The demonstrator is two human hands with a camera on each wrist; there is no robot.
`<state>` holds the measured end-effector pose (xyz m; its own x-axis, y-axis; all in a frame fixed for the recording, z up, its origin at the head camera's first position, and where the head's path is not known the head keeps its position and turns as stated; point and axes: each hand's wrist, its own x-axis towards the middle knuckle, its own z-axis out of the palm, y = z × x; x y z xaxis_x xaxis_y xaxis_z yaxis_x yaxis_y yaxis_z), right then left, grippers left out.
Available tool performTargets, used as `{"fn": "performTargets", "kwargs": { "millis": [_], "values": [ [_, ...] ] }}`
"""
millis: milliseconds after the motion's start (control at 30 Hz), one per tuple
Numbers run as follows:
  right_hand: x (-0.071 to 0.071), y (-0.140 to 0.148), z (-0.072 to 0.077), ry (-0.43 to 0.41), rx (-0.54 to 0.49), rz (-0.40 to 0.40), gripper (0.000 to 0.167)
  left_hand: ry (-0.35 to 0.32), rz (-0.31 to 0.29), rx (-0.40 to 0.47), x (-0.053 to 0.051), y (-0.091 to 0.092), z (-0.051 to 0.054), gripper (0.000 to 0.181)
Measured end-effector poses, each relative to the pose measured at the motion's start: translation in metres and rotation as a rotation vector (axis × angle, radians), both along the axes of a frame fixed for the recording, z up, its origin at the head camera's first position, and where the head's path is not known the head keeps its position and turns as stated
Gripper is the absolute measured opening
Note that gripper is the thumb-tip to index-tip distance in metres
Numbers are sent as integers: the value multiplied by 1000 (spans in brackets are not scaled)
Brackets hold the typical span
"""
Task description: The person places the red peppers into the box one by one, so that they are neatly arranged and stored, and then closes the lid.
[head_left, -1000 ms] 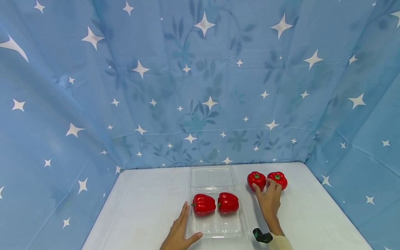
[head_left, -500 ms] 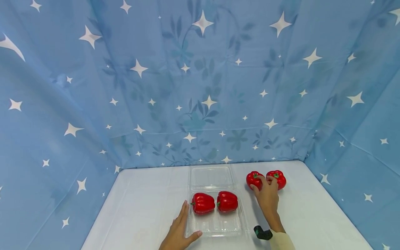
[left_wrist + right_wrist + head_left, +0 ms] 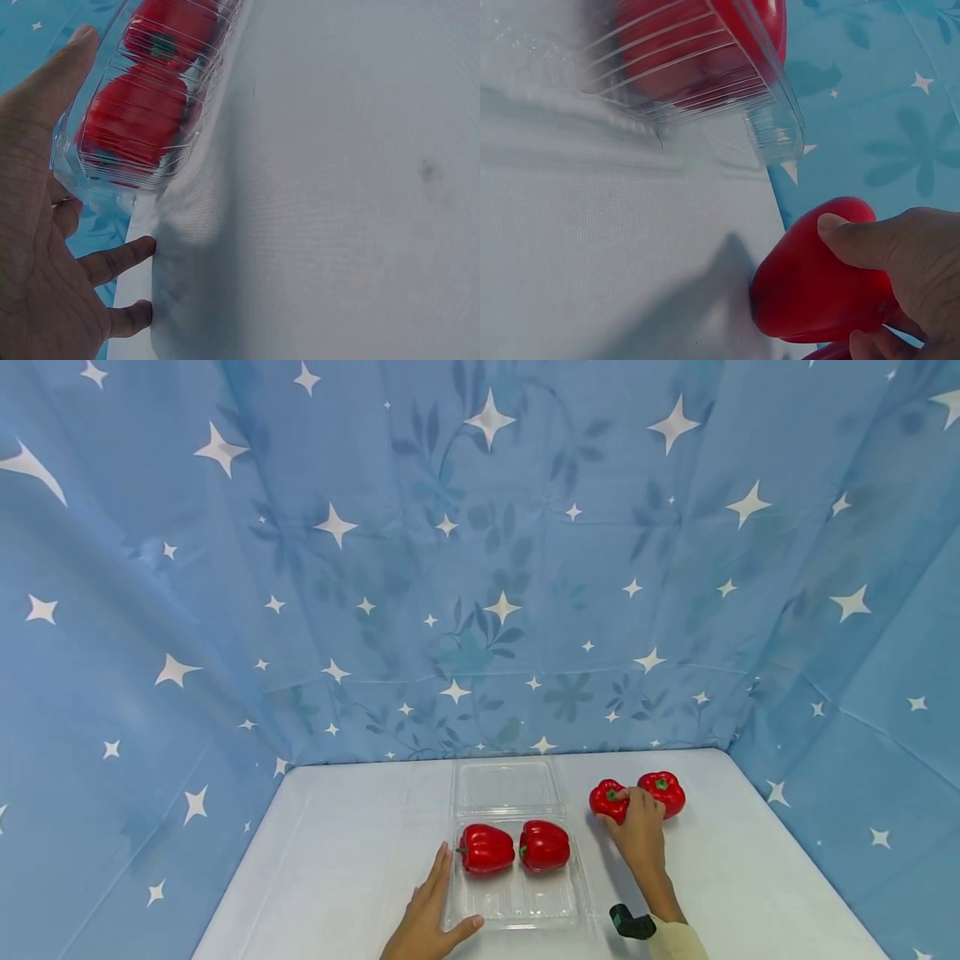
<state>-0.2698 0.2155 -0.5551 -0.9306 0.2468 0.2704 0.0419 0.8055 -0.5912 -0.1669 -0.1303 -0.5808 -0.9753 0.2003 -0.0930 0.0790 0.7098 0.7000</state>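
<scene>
Two red bell peppers, one at the left point(image 3: 486, 849) and one at the right point(image 3: 545, 845), lie on their sides in the back half of a clear plastic container point(image 3: 517, 910). My left hand point(image 3: 426, 914) rests at the container's left side, fingers extended and thumb spread at its front corner. Right of the container, my right hand point(image 3: 641, 837) grips a third red pepper point(image 3: 607, 800), thumb on its near side and fingers over its right; the right wrist view shows this pepper point(image 3: 817, 281) pinched. Just beside the hand stands a fourth pepper point(image 3: 663, 793).
The container's clear lid point(image 3: 506, 785) lies folded back behind it on the white table point(image 3: 337, 852). A blue curtain point(image 3: 405, 568) with white stars surrounds the table's back and sides. A black device point(image 3: 632, 922) is on my right wrist.
My right hand has shifted slightly left and closed round the third pepper, whose top has tilted a little. The left hand and the container have stayed in place.
</scene>
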Motion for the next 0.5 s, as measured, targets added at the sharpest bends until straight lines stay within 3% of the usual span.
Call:
{"fn": "performTargets", "kwargs": {
  "millis": [300,500],
  "values": [
    [1,1,-1,-25,-104,48,61,8,-5,10,-1,-2,-6,106],
    [0,3,3,60,-185,63,73,16,0,5,-2,-1,-6,106]
  ]
}}
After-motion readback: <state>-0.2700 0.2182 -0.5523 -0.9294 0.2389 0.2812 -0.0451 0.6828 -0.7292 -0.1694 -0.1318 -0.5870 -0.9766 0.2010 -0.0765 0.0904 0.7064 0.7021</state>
